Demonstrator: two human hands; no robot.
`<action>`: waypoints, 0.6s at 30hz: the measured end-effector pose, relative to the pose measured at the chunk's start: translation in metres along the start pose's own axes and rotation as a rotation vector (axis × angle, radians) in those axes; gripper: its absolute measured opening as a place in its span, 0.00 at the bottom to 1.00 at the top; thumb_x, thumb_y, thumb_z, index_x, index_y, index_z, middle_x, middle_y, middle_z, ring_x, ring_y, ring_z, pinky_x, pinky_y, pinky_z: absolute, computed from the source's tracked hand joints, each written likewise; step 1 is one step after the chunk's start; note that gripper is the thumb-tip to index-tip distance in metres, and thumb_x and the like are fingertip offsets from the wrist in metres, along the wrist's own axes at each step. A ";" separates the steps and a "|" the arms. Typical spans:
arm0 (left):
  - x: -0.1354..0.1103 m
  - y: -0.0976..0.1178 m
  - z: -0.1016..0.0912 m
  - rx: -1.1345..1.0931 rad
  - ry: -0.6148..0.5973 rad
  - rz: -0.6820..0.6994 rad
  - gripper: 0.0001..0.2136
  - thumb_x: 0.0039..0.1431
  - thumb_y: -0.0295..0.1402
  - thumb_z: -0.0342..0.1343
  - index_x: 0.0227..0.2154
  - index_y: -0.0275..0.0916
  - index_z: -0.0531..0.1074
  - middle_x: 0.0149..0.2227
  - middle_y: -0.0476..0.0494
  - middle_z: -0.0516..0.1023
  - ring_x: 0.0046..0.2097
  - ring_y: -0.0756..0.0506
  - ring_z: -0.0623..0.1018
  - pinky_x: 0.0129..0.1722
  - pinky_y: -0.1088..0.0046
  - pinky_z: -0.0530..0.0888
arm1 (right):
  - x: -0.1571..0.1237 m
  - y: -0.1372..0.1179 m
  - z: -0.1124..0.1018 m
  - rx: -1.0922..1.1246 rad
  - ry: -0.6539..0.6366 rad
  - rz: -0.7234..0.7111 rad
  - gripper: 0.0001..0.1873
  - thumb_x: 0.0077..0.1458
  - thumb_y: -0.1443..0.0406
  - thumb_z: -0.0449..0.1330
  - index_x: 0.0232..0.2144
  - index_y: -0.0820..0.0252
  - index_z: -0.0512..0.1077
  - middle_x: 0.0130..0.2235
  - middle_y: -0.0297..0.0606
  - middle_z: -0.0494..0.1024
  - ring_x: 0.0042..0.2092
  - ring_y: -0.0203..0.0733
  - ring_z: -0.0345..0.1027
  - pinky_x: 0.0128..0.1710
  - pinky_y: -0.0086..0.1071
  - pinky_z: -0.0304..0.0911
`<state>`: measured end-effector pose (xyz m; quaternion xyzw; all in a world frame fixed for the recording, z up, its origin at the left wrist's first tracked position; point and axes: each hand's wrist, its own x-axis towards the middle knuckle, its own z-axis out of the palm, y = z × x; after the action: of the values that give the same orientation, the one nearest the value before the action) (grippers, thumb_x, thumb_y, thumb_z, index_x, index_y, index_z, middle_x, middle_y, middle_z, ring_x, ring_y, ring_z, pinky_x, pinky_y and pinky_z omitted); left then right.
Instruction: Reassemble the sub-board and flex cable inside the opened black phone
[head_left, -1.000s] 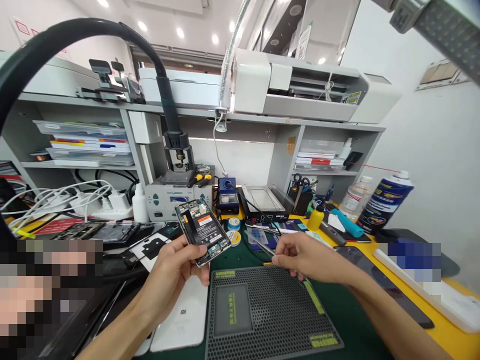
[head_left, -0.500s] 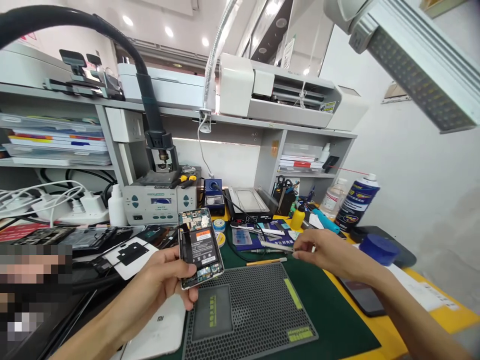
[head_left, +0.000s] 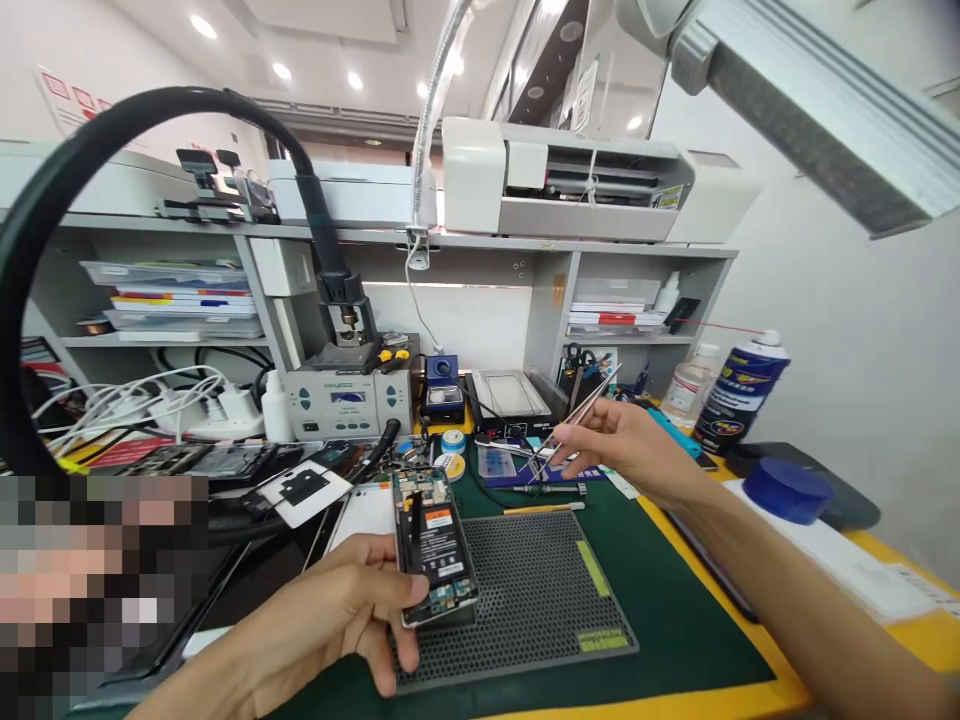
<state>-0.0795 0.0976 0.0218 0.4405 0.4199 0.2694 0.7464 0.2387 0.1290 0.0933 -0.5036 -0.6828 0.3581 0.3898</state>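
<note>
An opened smartphone (head_left: 435, 540) rests in my left hand (head_left: 360, 610), its back off so the black battery and circuit boards show. The thumb presses on the lower left edge, with the fingers beneath. My right hand (head_left: 607, 440) pinches a pair of metal tweezers (head_left: 577, 415), their tips angled down to the left and apart from the phone. Below the phone lies a grey perforated pad (head_left: 540, 600) on a dark green mat (head_left: 675, 620). A yellow-handled tool (head_left: 544, 508) lies along the pad's far edge.
A hot-air station (head_left: 349, 405) stands behind, its black hose (head_left: 202, 95) arching over the left side. Phone parts and a white back cover (head_left: 307, 492) lie at left. A spray can (head_left: 742, 390) and blue round container (head_left: 787, 490) stand at right. A blurred patch covers the lower left.
My right hand has risen, and the tweezers now point down to the left instead of lying nearly level. The view has shifted; the phone remains in my left hand, now over the pad's left part.
</note>
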 end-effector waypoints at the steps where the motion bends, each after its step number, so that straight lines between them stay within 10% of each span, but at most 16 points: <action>1: -0.001 -0.002 0.002 0.000 0.001 -0.007 0.14 0.51 0.33 0.69 0.38 0.34 0.73 0.31 0.43 0.79 0.25 0.46 0.79 0.18 0.75 0.77 | 0.000 -0.004 0.007 0.019 -0.037 0.000 0.14 0.63 0.54 0.64 0.36 0.60 0.72 0.34 0.39 0.84 0.35 0.44 0.82 0.38 0.40 0.77; 8: -0.003 -0.004 0.006 -0.009 0.030 -0.043 0.13 0.53 0.33 0.68 0.37 0.35 0.71 0.31 0.45 0.75 0.26 0.45 0.80 0.18 0.75 0.78 | -0.010 -0.006 0.047 -0.053 -0.256 -0.025 0.13 0.57 0.56 0.67 0.31 0.59 0.74 0.30 0.37 0.83 0.31 0.43 0.79 0.31 0.34 0.73; 13: -0.009 -0.013 0.000 -0.043 0.094 -0.087 0.17 0.52 0.39 0.69 0.40 0.37 0.73 0.36 0.40 0.80 0.25 0.45 0.80 0.17 0.76 0.76 | -0.018 0.013 0.055 -0.217 -0.199 -0.073 0.12 0.61 0.57 0.62 0.29 0.58 0.71 0.26 0.33 0.78 0.27 0.41 0.72 0.24 0.30 0.61; 18: -0.008 -0.025 0.006 -0.140 0.184 -0.196 0.20 0.45 0.43 0.74 0.36 0.37 0.76 0.20 0.40 0.78 0.23 0.45 0.78 0.16 0.80 0.71 | -0.023 0.019 0.060 -0.350 -0.130 -0.191 0.09 0.58 0.62 0.62 0.27 0.57 0.70 0.25 0.33 0.73 0.27 0.41 0.67 0.27 0.34 0.58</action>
<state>-0.0777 0.0771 0.0047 0.3177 0.5079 0.2631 0.7562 0.1971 0.1049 0.0465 -0.4725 -0.8030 0.2271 0.2836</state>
